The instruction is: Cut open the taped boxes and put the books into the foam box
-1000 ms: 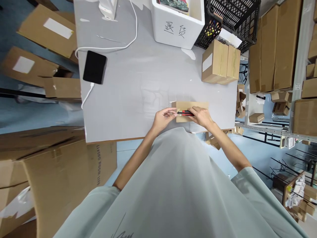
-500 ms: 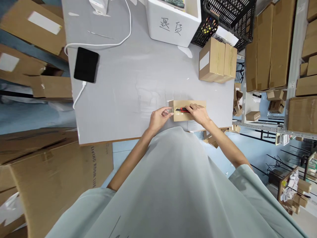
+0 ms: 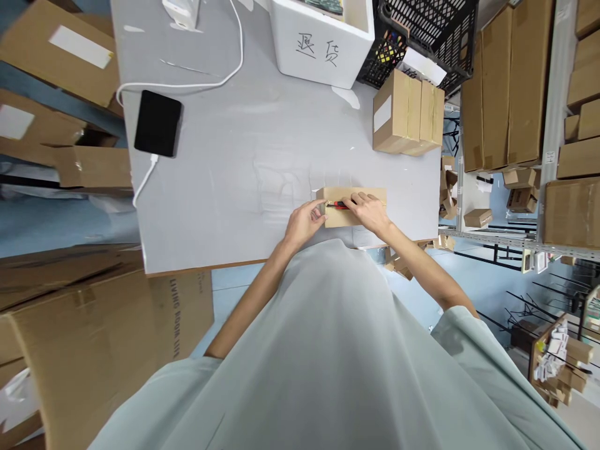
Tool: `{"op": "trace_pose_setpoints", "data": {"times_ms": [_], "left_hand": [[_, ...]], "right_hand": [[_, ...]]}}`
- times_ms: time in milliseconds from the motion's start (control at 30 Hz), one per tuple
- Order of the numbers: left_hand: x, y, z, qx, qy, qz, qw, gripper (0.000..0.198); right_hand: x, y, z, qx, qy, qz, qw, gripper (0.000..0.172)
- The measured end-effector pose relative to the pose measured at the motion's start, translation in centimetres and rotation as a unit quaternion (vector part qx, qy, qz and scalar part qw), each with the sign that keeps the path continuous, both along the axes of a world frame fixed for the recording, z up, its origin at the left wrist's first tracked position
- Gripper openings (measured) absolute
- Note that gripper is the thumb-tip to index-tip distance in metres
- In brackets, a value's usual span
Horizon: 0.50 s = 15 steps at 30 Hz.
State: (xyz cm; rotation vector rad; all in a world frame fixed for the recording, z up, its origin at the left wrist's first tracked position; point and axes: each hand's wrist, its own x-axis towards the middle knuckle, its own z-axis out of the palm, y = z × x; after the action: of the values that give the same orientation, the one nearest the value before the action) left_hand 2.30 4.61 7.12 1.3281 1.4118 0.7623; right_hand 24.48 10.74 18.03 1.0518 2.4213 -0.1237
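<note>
Holding red-and-black cutter (image 3: 337, 205) over carton (image 3: 341, 219)

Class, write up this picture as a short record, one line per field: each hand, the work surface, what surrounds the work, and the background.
Right hand: holds a red and black knife over the top of a small box
Left hand: at the small box's left end; grip unclear
Work surface: grey table
Left side: black device, white cable at its near edge
Far side: white bin with handwriting; black crate
Right side: two cardboard boxes
Background: shelving with boxes
</note>
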Motion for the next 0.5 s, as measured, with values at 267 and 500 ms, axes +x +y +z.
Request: {"op": "trace_pose_setpoints", "data": {"times_ms": [267, 500], "left_hand": [[0.1, 0.6, -0.1, -0.037, -0.034, 0.028, 0.998, 0.054], [0.7, 0.9, -0.7, -0.074, -0.053, 0.049, 0.995, 0.061]], "right_hand": [[-0.9, 0.5, 0.3, -0.029, 0.028, 0.019, 0.999, 0.045], [-1.9, -0.4, -0.9, -0.018, 0.066, 0.042, 0.997, 0.049]]}}
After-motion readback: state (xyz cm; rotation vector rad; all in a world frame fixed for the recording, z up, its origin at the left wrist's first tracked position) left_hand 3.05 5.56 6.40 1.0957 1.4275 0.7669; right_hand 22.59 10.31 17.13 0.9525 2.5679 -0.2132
